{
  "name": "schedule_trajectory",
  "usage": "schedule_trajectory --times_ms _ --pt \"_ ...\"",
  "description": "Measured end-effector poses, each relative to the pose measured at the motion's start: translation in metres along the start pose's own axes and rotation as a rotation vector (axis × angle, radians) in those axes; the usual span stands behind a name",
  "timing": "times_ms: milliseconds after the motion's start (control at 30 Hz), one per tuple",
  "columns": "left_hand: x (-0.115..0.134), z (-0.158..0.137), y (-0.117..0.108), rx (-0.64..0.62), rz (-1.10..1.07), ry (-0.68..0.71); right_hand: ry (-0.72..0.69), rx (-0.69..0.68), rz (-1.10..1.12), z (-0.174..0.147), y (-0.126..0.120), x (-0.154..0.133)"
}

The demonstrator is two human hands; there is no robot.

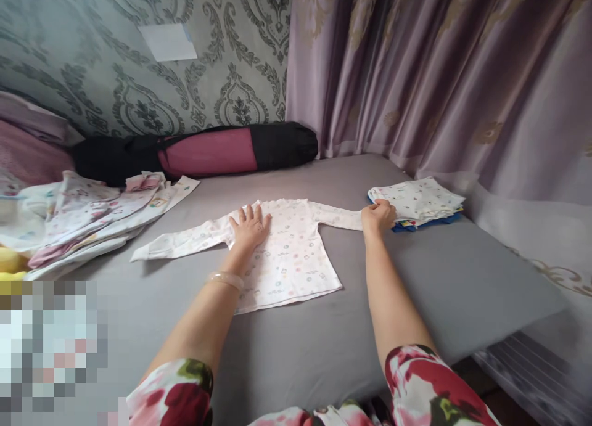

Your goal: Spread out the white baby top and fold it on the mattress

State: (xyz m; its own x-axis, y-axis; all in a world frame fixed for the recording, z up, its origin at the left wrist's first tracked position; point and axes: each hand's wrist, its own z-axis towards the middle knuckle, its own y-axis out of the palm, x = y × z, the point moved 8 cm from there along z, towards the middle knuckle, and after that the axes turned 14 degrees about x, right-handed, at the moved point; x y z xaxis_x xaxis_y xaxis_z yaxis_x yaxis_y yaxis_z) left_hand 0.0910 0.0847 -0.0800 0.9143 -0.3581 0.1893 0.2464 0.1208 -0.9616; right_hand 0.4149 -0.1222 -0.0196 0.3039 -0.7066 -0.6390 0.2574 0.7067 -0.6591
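Observation:
A small white long-sleeved shirt (291,259) with a fine coloured print lies spread on the grey sheet, its collar away from me. Flat on its upper left part rests my left hand (251,226), fingers spread. My right hand (379,216) is closed on the cuff of the sleeve at the right, which is stretched out straight. The other sleeve (180,241) reaches out to the left, slightly bent near its end. Just behind my right hand sits a stack of folded clothes (420,198), white printed on top with blue below.
A pile of loose clothes (92,210) lies at the left. Along the wall stretches a long black and pink bag (208,151). Purple curtains (393,68) hang behind the right side. The grey bed surface (296,358) ends at an edge on the right.

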Motion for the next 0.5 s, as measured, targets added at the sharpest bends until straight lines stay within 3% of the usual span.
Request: schedule_trajectory --times_ms 167,300,500 --pt "0.003 0.000 -0.001 -0.001 -0.001 0.006 -0.139 -0.178 -0.067 -0.014 0.020 -0.008" --pt "0.009 0.000 -0.004 0.017 0.041 0.023 -0.285 -0.206 -0.086 -0.015 0.040 -0.014" --pt "0.062 -0.008 -0.006 0.092 -0.091 0.315 -0.274 -0.192 -0.086 -0.009 0.057 -0.001"
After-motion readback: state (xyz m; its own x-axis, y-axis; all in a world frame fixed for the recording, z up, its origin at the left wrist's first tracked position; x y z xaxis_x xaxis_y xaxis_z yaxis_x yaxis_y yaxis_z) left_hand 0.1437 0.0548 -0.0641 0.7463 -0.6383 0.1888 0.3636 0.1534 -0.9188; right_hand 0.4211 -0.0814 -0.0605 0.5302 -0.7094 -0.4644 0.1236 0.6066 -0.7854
